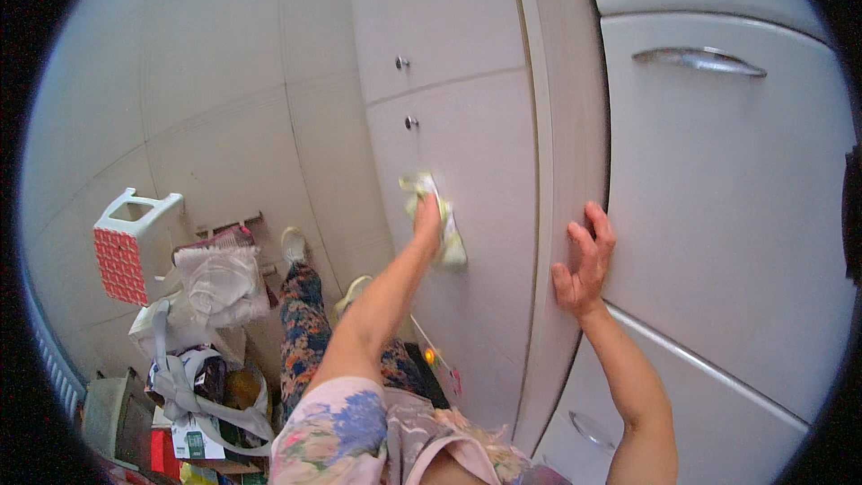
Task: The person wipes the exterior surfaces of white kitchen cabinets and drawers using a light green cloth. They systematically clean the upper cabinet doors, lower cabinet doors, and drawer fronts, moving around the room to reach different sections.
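My left hand (429, 219) grips a pale yellow-green and white cloth (452, 246), slightly smeared by motion, against the white cabinet door (476, 144). Two small round metal knobs sit farther up on the cabinet: an upper knob (401, 63) and a lower knob (411, 122). My right hand (585, 260) rests with its fingers apart on the light side panel (564, 135). That panel stands between the cabinet and a white refrigerator (718, 180). Nothing shows in the right hand.
At left stands a white stool (135, 224) with a red patterned side. Nearer are a folded pale towel (220, 283), a grey-handled bag (175, 386) and several boxes. Metal handles, such as the long refrigerator handle (700, 60), stick out at right. My shoes and patterned trousers show on the tiled floor (215, 153).
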Available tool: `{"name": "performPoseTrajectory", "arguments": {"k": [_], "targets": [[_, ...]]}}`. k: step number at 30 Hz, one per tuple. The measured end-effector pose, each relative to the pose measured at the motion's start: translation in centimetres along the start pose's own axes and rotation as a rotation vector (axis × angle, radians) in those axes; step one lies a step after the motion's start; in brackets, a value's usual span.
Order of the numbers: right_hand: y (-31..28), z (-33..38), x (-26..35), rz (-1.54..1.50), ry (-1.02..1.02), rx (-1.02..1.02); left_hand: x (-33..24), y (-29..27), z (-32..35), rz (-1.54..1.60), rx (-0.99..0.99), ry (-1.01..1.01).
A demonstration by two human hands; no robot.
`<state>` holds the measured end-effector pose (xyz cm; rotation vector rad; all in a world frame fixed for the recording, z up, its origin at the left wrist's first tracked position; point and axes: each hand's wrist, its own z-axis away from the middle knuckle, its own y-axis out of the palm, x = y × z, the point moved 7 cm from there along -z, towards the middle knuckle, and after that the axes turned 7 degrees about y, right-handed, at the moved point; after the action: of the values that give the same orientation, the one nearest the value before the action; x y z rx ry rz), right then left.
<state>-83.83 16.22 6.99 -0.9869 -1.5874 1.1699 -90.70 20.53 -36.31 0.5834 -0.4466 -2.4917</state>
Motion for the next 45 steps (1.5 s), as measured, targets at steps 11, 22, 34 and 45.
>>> {"name": "performPoseTrajectory", "arguments": {"k": [11,22,34,45], "targets": [[0.2,1.2,-1.5,-0.024,0.04,0.001,-18.7,10.2,17.6,-0.458,0.085,1.052],[0.5,1.7,-1.5,-0.071,0.031,0.083,18.1,-4.2,10.1,0.096,-0.228,-0.3],[0.4,2.8,-3.0,-0.081,0.08,0.176,-9.3,-2.9,-8.1,-0.537,-0.086,0.463],[-5.2,10.6,-4.0,0.144,0.265,0.185,-5.0,-4.2,-10.3,-0.478,-0.073,0.462]]}}
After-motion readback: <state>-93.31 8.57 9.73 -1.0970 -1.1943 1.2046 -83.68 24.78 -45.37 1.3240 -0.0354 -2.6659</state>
